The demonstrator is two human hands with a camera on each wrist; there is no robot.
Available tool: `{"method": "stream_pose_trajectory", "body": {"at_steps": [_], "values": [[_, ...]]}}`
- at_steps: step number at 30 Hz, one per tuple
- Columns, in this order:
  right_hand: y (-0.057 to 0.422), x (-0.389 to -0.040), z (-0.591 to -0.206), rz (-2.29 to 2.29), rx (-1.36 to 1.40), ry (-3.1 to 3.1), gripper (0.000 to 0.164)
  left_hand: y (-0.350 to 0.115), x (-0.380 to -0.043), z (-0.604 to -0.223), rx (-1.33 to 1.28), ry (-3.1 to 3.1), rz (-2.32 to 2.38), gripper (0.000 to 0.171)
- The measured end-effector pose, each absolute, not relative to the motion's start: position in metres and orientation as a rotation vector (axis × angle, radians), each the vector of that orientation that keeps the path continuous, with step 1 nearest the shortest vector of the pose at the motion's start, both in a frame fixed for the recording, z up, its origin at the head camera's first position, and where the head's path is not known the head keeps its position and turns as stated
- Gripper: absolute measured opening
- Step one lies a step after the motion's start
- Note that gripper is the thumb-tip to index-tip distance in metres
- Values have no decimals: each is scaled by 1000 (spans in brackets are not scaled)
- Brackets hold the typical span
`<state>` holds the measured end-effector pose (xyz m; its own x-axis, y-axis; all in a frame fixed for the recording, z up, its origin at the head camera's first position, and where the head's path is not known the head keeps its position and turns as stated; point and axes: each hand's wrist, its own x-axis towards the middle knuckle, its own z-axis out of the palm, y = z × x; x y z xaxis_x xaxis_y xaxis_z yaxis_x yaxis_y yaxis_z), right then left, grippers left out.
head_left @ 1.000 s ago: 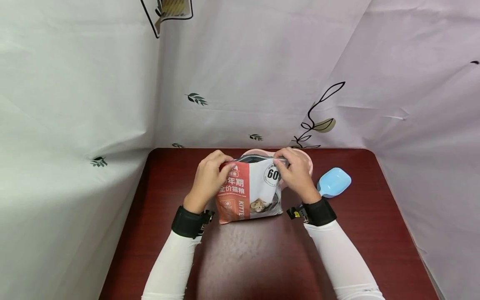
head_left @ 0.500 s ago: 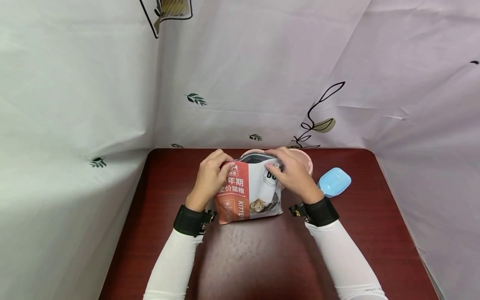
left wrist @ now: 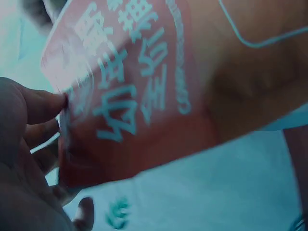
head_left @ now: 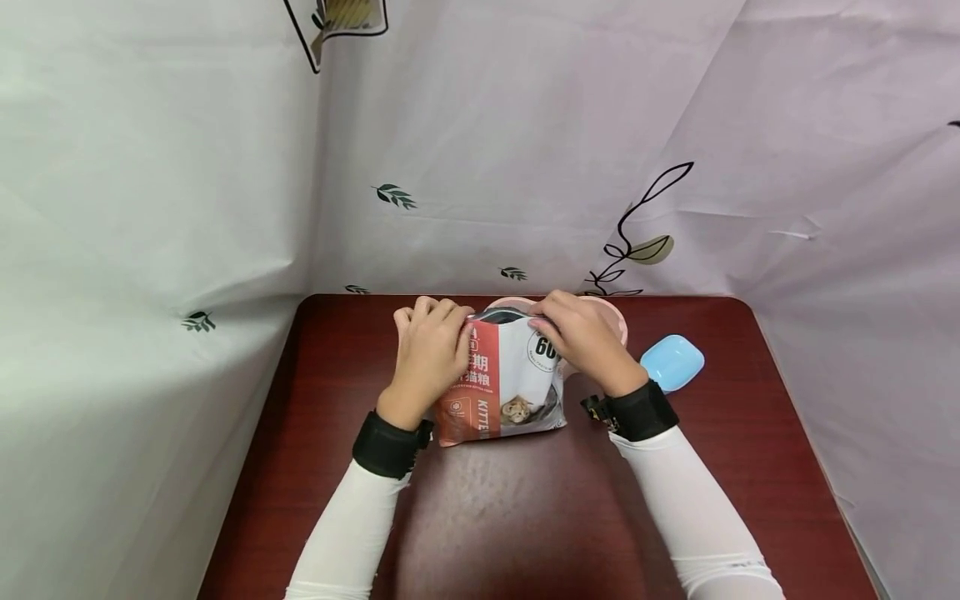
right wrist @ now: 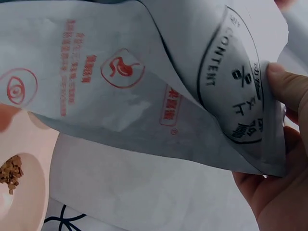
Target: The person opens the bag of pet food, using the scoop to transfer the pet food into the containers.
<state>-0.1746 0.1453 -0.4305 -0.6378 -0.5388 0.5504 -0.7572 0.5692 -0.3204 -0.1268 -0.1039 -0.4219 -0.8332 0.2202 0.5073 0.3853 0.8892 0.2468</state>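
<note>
A red and white cat food bag (head_left: 517, 358) stands at the middle of the table, kitten picture facing me, its top edge parted slightly in the middle. My left hand (head_left: 429, 354) pinches the bag's upper left corner. In the left wrist view the thumb (left wrist: 45, 103) presses the red front while other fingers lie behind. My right hand (head_left: 588, 340) grips the top edge near the upper right corner. The right wrist view shows that thumb (right wrist: 286, 86) on the white front panel and fingers under the back. The inside of the bag is hidden.
Partly hidden behind the bag is a pink bowl (head_left: 611, 317) with rounded sides; brown kibble (right wrist: 10, 172) lies in it. A light blue scoop (head_left: 672, 362) rests on the dark red table (head_left: 750, 467) to the right. Patterned white cloth (head_left: 480, 233) hangs around the table.
My right hand has shifted inward along the bag's top edge. The left hand has turned over the upper left corner, and the mouth looks narrower than half a second ago.
</note>
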Motion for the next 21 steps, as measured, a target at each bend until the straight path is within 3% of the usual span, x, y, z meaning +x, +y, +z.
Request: {"method": "stream_pose_trajectory", "body": {"at_steps": [7,14,21], "values": [[145,-176,-435,730,1060,-2360,5,-91,-124,-418,-536,-2543,-438,34],[146,-175,-435,739,1071,-2395,10,-96,-133,-426,-563,-2507,-845,14],[148,-172,-428,710,1079,-2431,17,-97,-138,-430,-592,-2460,-1053,12]]}}
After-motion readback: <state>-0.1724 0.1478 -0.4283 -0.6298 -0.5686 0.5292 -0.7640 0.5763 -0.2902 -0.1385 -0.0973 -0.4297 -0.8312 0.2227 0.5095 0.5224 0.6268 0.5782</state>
